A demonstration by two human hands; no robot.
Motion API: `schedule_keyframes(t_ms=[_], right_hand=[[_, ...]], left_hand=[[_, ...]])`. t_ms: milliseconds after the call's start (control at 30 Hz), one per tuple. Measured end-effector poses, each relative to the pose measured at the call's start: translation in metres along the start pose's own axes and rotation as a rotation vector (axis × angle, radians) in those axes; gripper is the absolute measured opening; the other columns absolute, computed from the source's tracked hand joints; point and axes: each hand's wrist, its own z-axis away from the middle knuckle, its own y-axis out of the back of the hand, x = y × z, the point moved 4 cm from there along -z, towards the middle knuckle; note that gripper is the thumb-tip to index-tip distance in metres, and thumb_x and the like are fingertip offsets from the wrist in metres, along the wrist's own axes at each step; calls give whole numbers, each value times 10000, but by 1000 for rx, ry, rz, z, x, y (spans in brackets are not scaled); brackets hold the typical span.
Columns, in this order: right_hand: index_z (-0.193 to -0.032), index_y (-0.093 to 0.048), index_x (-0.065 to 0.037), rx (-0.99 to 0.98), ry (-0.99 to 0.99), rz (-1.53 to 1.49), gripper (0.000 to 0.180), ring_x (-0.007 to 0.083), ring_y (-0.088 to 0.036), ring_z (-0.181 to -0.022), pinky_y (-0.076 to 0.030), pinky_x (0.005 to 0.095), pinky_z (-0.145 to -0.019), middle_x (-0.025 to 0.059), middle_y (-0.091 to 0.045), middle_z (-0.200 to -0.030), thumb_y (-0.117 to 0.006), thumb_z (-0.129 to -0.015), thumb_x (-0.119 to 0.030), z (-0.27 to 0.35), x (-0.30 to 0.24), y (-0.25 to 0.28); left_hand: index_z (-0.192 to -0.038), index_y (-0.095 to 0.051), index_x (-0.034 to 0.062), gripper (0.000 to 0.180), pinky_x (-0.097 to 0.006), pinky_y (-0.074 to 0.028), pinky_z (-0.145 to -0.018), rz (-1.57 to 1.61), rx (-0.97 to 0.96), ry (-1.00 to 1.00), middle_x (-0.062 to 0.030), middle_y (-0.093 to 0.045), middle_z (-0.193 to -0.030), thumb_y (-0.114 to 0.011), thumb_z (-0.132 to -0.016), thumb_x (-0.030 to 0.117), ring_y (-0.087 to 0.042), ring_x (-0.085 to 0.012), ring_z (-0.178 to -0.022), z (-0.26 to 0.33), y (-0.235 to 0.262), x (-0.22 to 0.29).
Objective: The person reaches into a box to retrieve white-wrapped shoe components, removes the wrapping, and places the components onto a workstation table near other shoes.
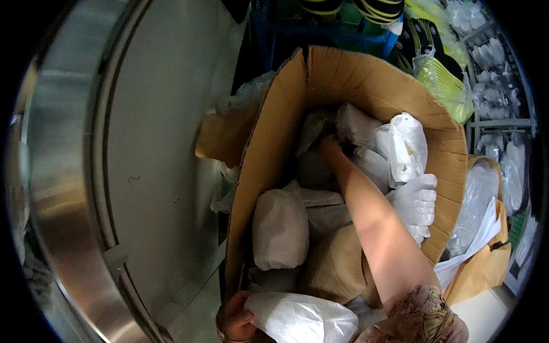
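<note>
While my left hand (237,320) pinches a white bag (300,314) at the box's (366,68) near end, my right hand (327,148) is inside. Its grip I can't tell.

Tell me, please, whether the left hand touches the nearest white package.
Touching: the head view shows the left hand gripping the white package at one end.

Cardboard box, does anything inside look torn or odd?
Two things, toward the right of the box: an upright white bundle shows a small brown patch, possibly a tear; the ridged white stack below looks unwrapped, unlike the wrapped bundle at left.
</note>
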Motion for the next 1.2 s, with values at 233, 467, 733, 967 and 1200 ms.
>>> schedule_keyframes(t_ms=[233, 467, 733, 967, 1200], right_hand=[[-1306, -243, 9, 205, -123, -232, 816, 324, -347, -1210, -313, 385, -998, 194, -318, -1334, -666, -701, -340, -26, 26, -18], [-1361, -105, -17, 165, -208, -671, 1142, 290, -250, -1277, -254, 358, -1042, 158, -208, -1402, -785, -534, -414, -23, 38, -12], [-1323, -138, 51, 192, -232, -716, 1175, 295, -323, -1232, -268, 329, -1029, 239, -378, -1274, -822, -463, -364, -23, 59, -20], [-1269, -223, 63, 270, -289, -666, 1023, 335, -388, -1165, -345, 395, -954, 253, -485, -1139, -796, -519, -330, 44, 10, 21], [-1138, -363, 37, 586, 44, -669, 790, 349, -454, -1072, -393, 407, -885, 226, -462, -1146, -805, -539, -228, 127, 27, 71]], left_hand=[[-1081, -473, -73, 549, -384, -453, -769, -133, -46, 39, -189, -577, -988, -612, -605, 163, -575, -291, -862, -3, 24, -9], [-1158, -447, -35, 684, -380, -421, -841, -112, -39, 133, -157, -566, -1052, -714, -582, 217, -554, -262, -937, -3, 15, -10], [-1007, -498, -63, 462, -358, -478, -672, -81, 56, 26, -163, -592, -861, -585, -579, 85, -592, -261, -748, -6, 6, -6], [-1067, -477, -57, 490, -340, -425, -790, -25, -27, 180, -125, -551, -978, -639, -632, 99, -535, -238, -902, -8, 3, -14], [-1082, -455, -43, 452, -317, -411, -825, -82, 2, 132, -109, -535, -995, -630, -678, 58, -520, -219, -936, 4, -28, -1]])
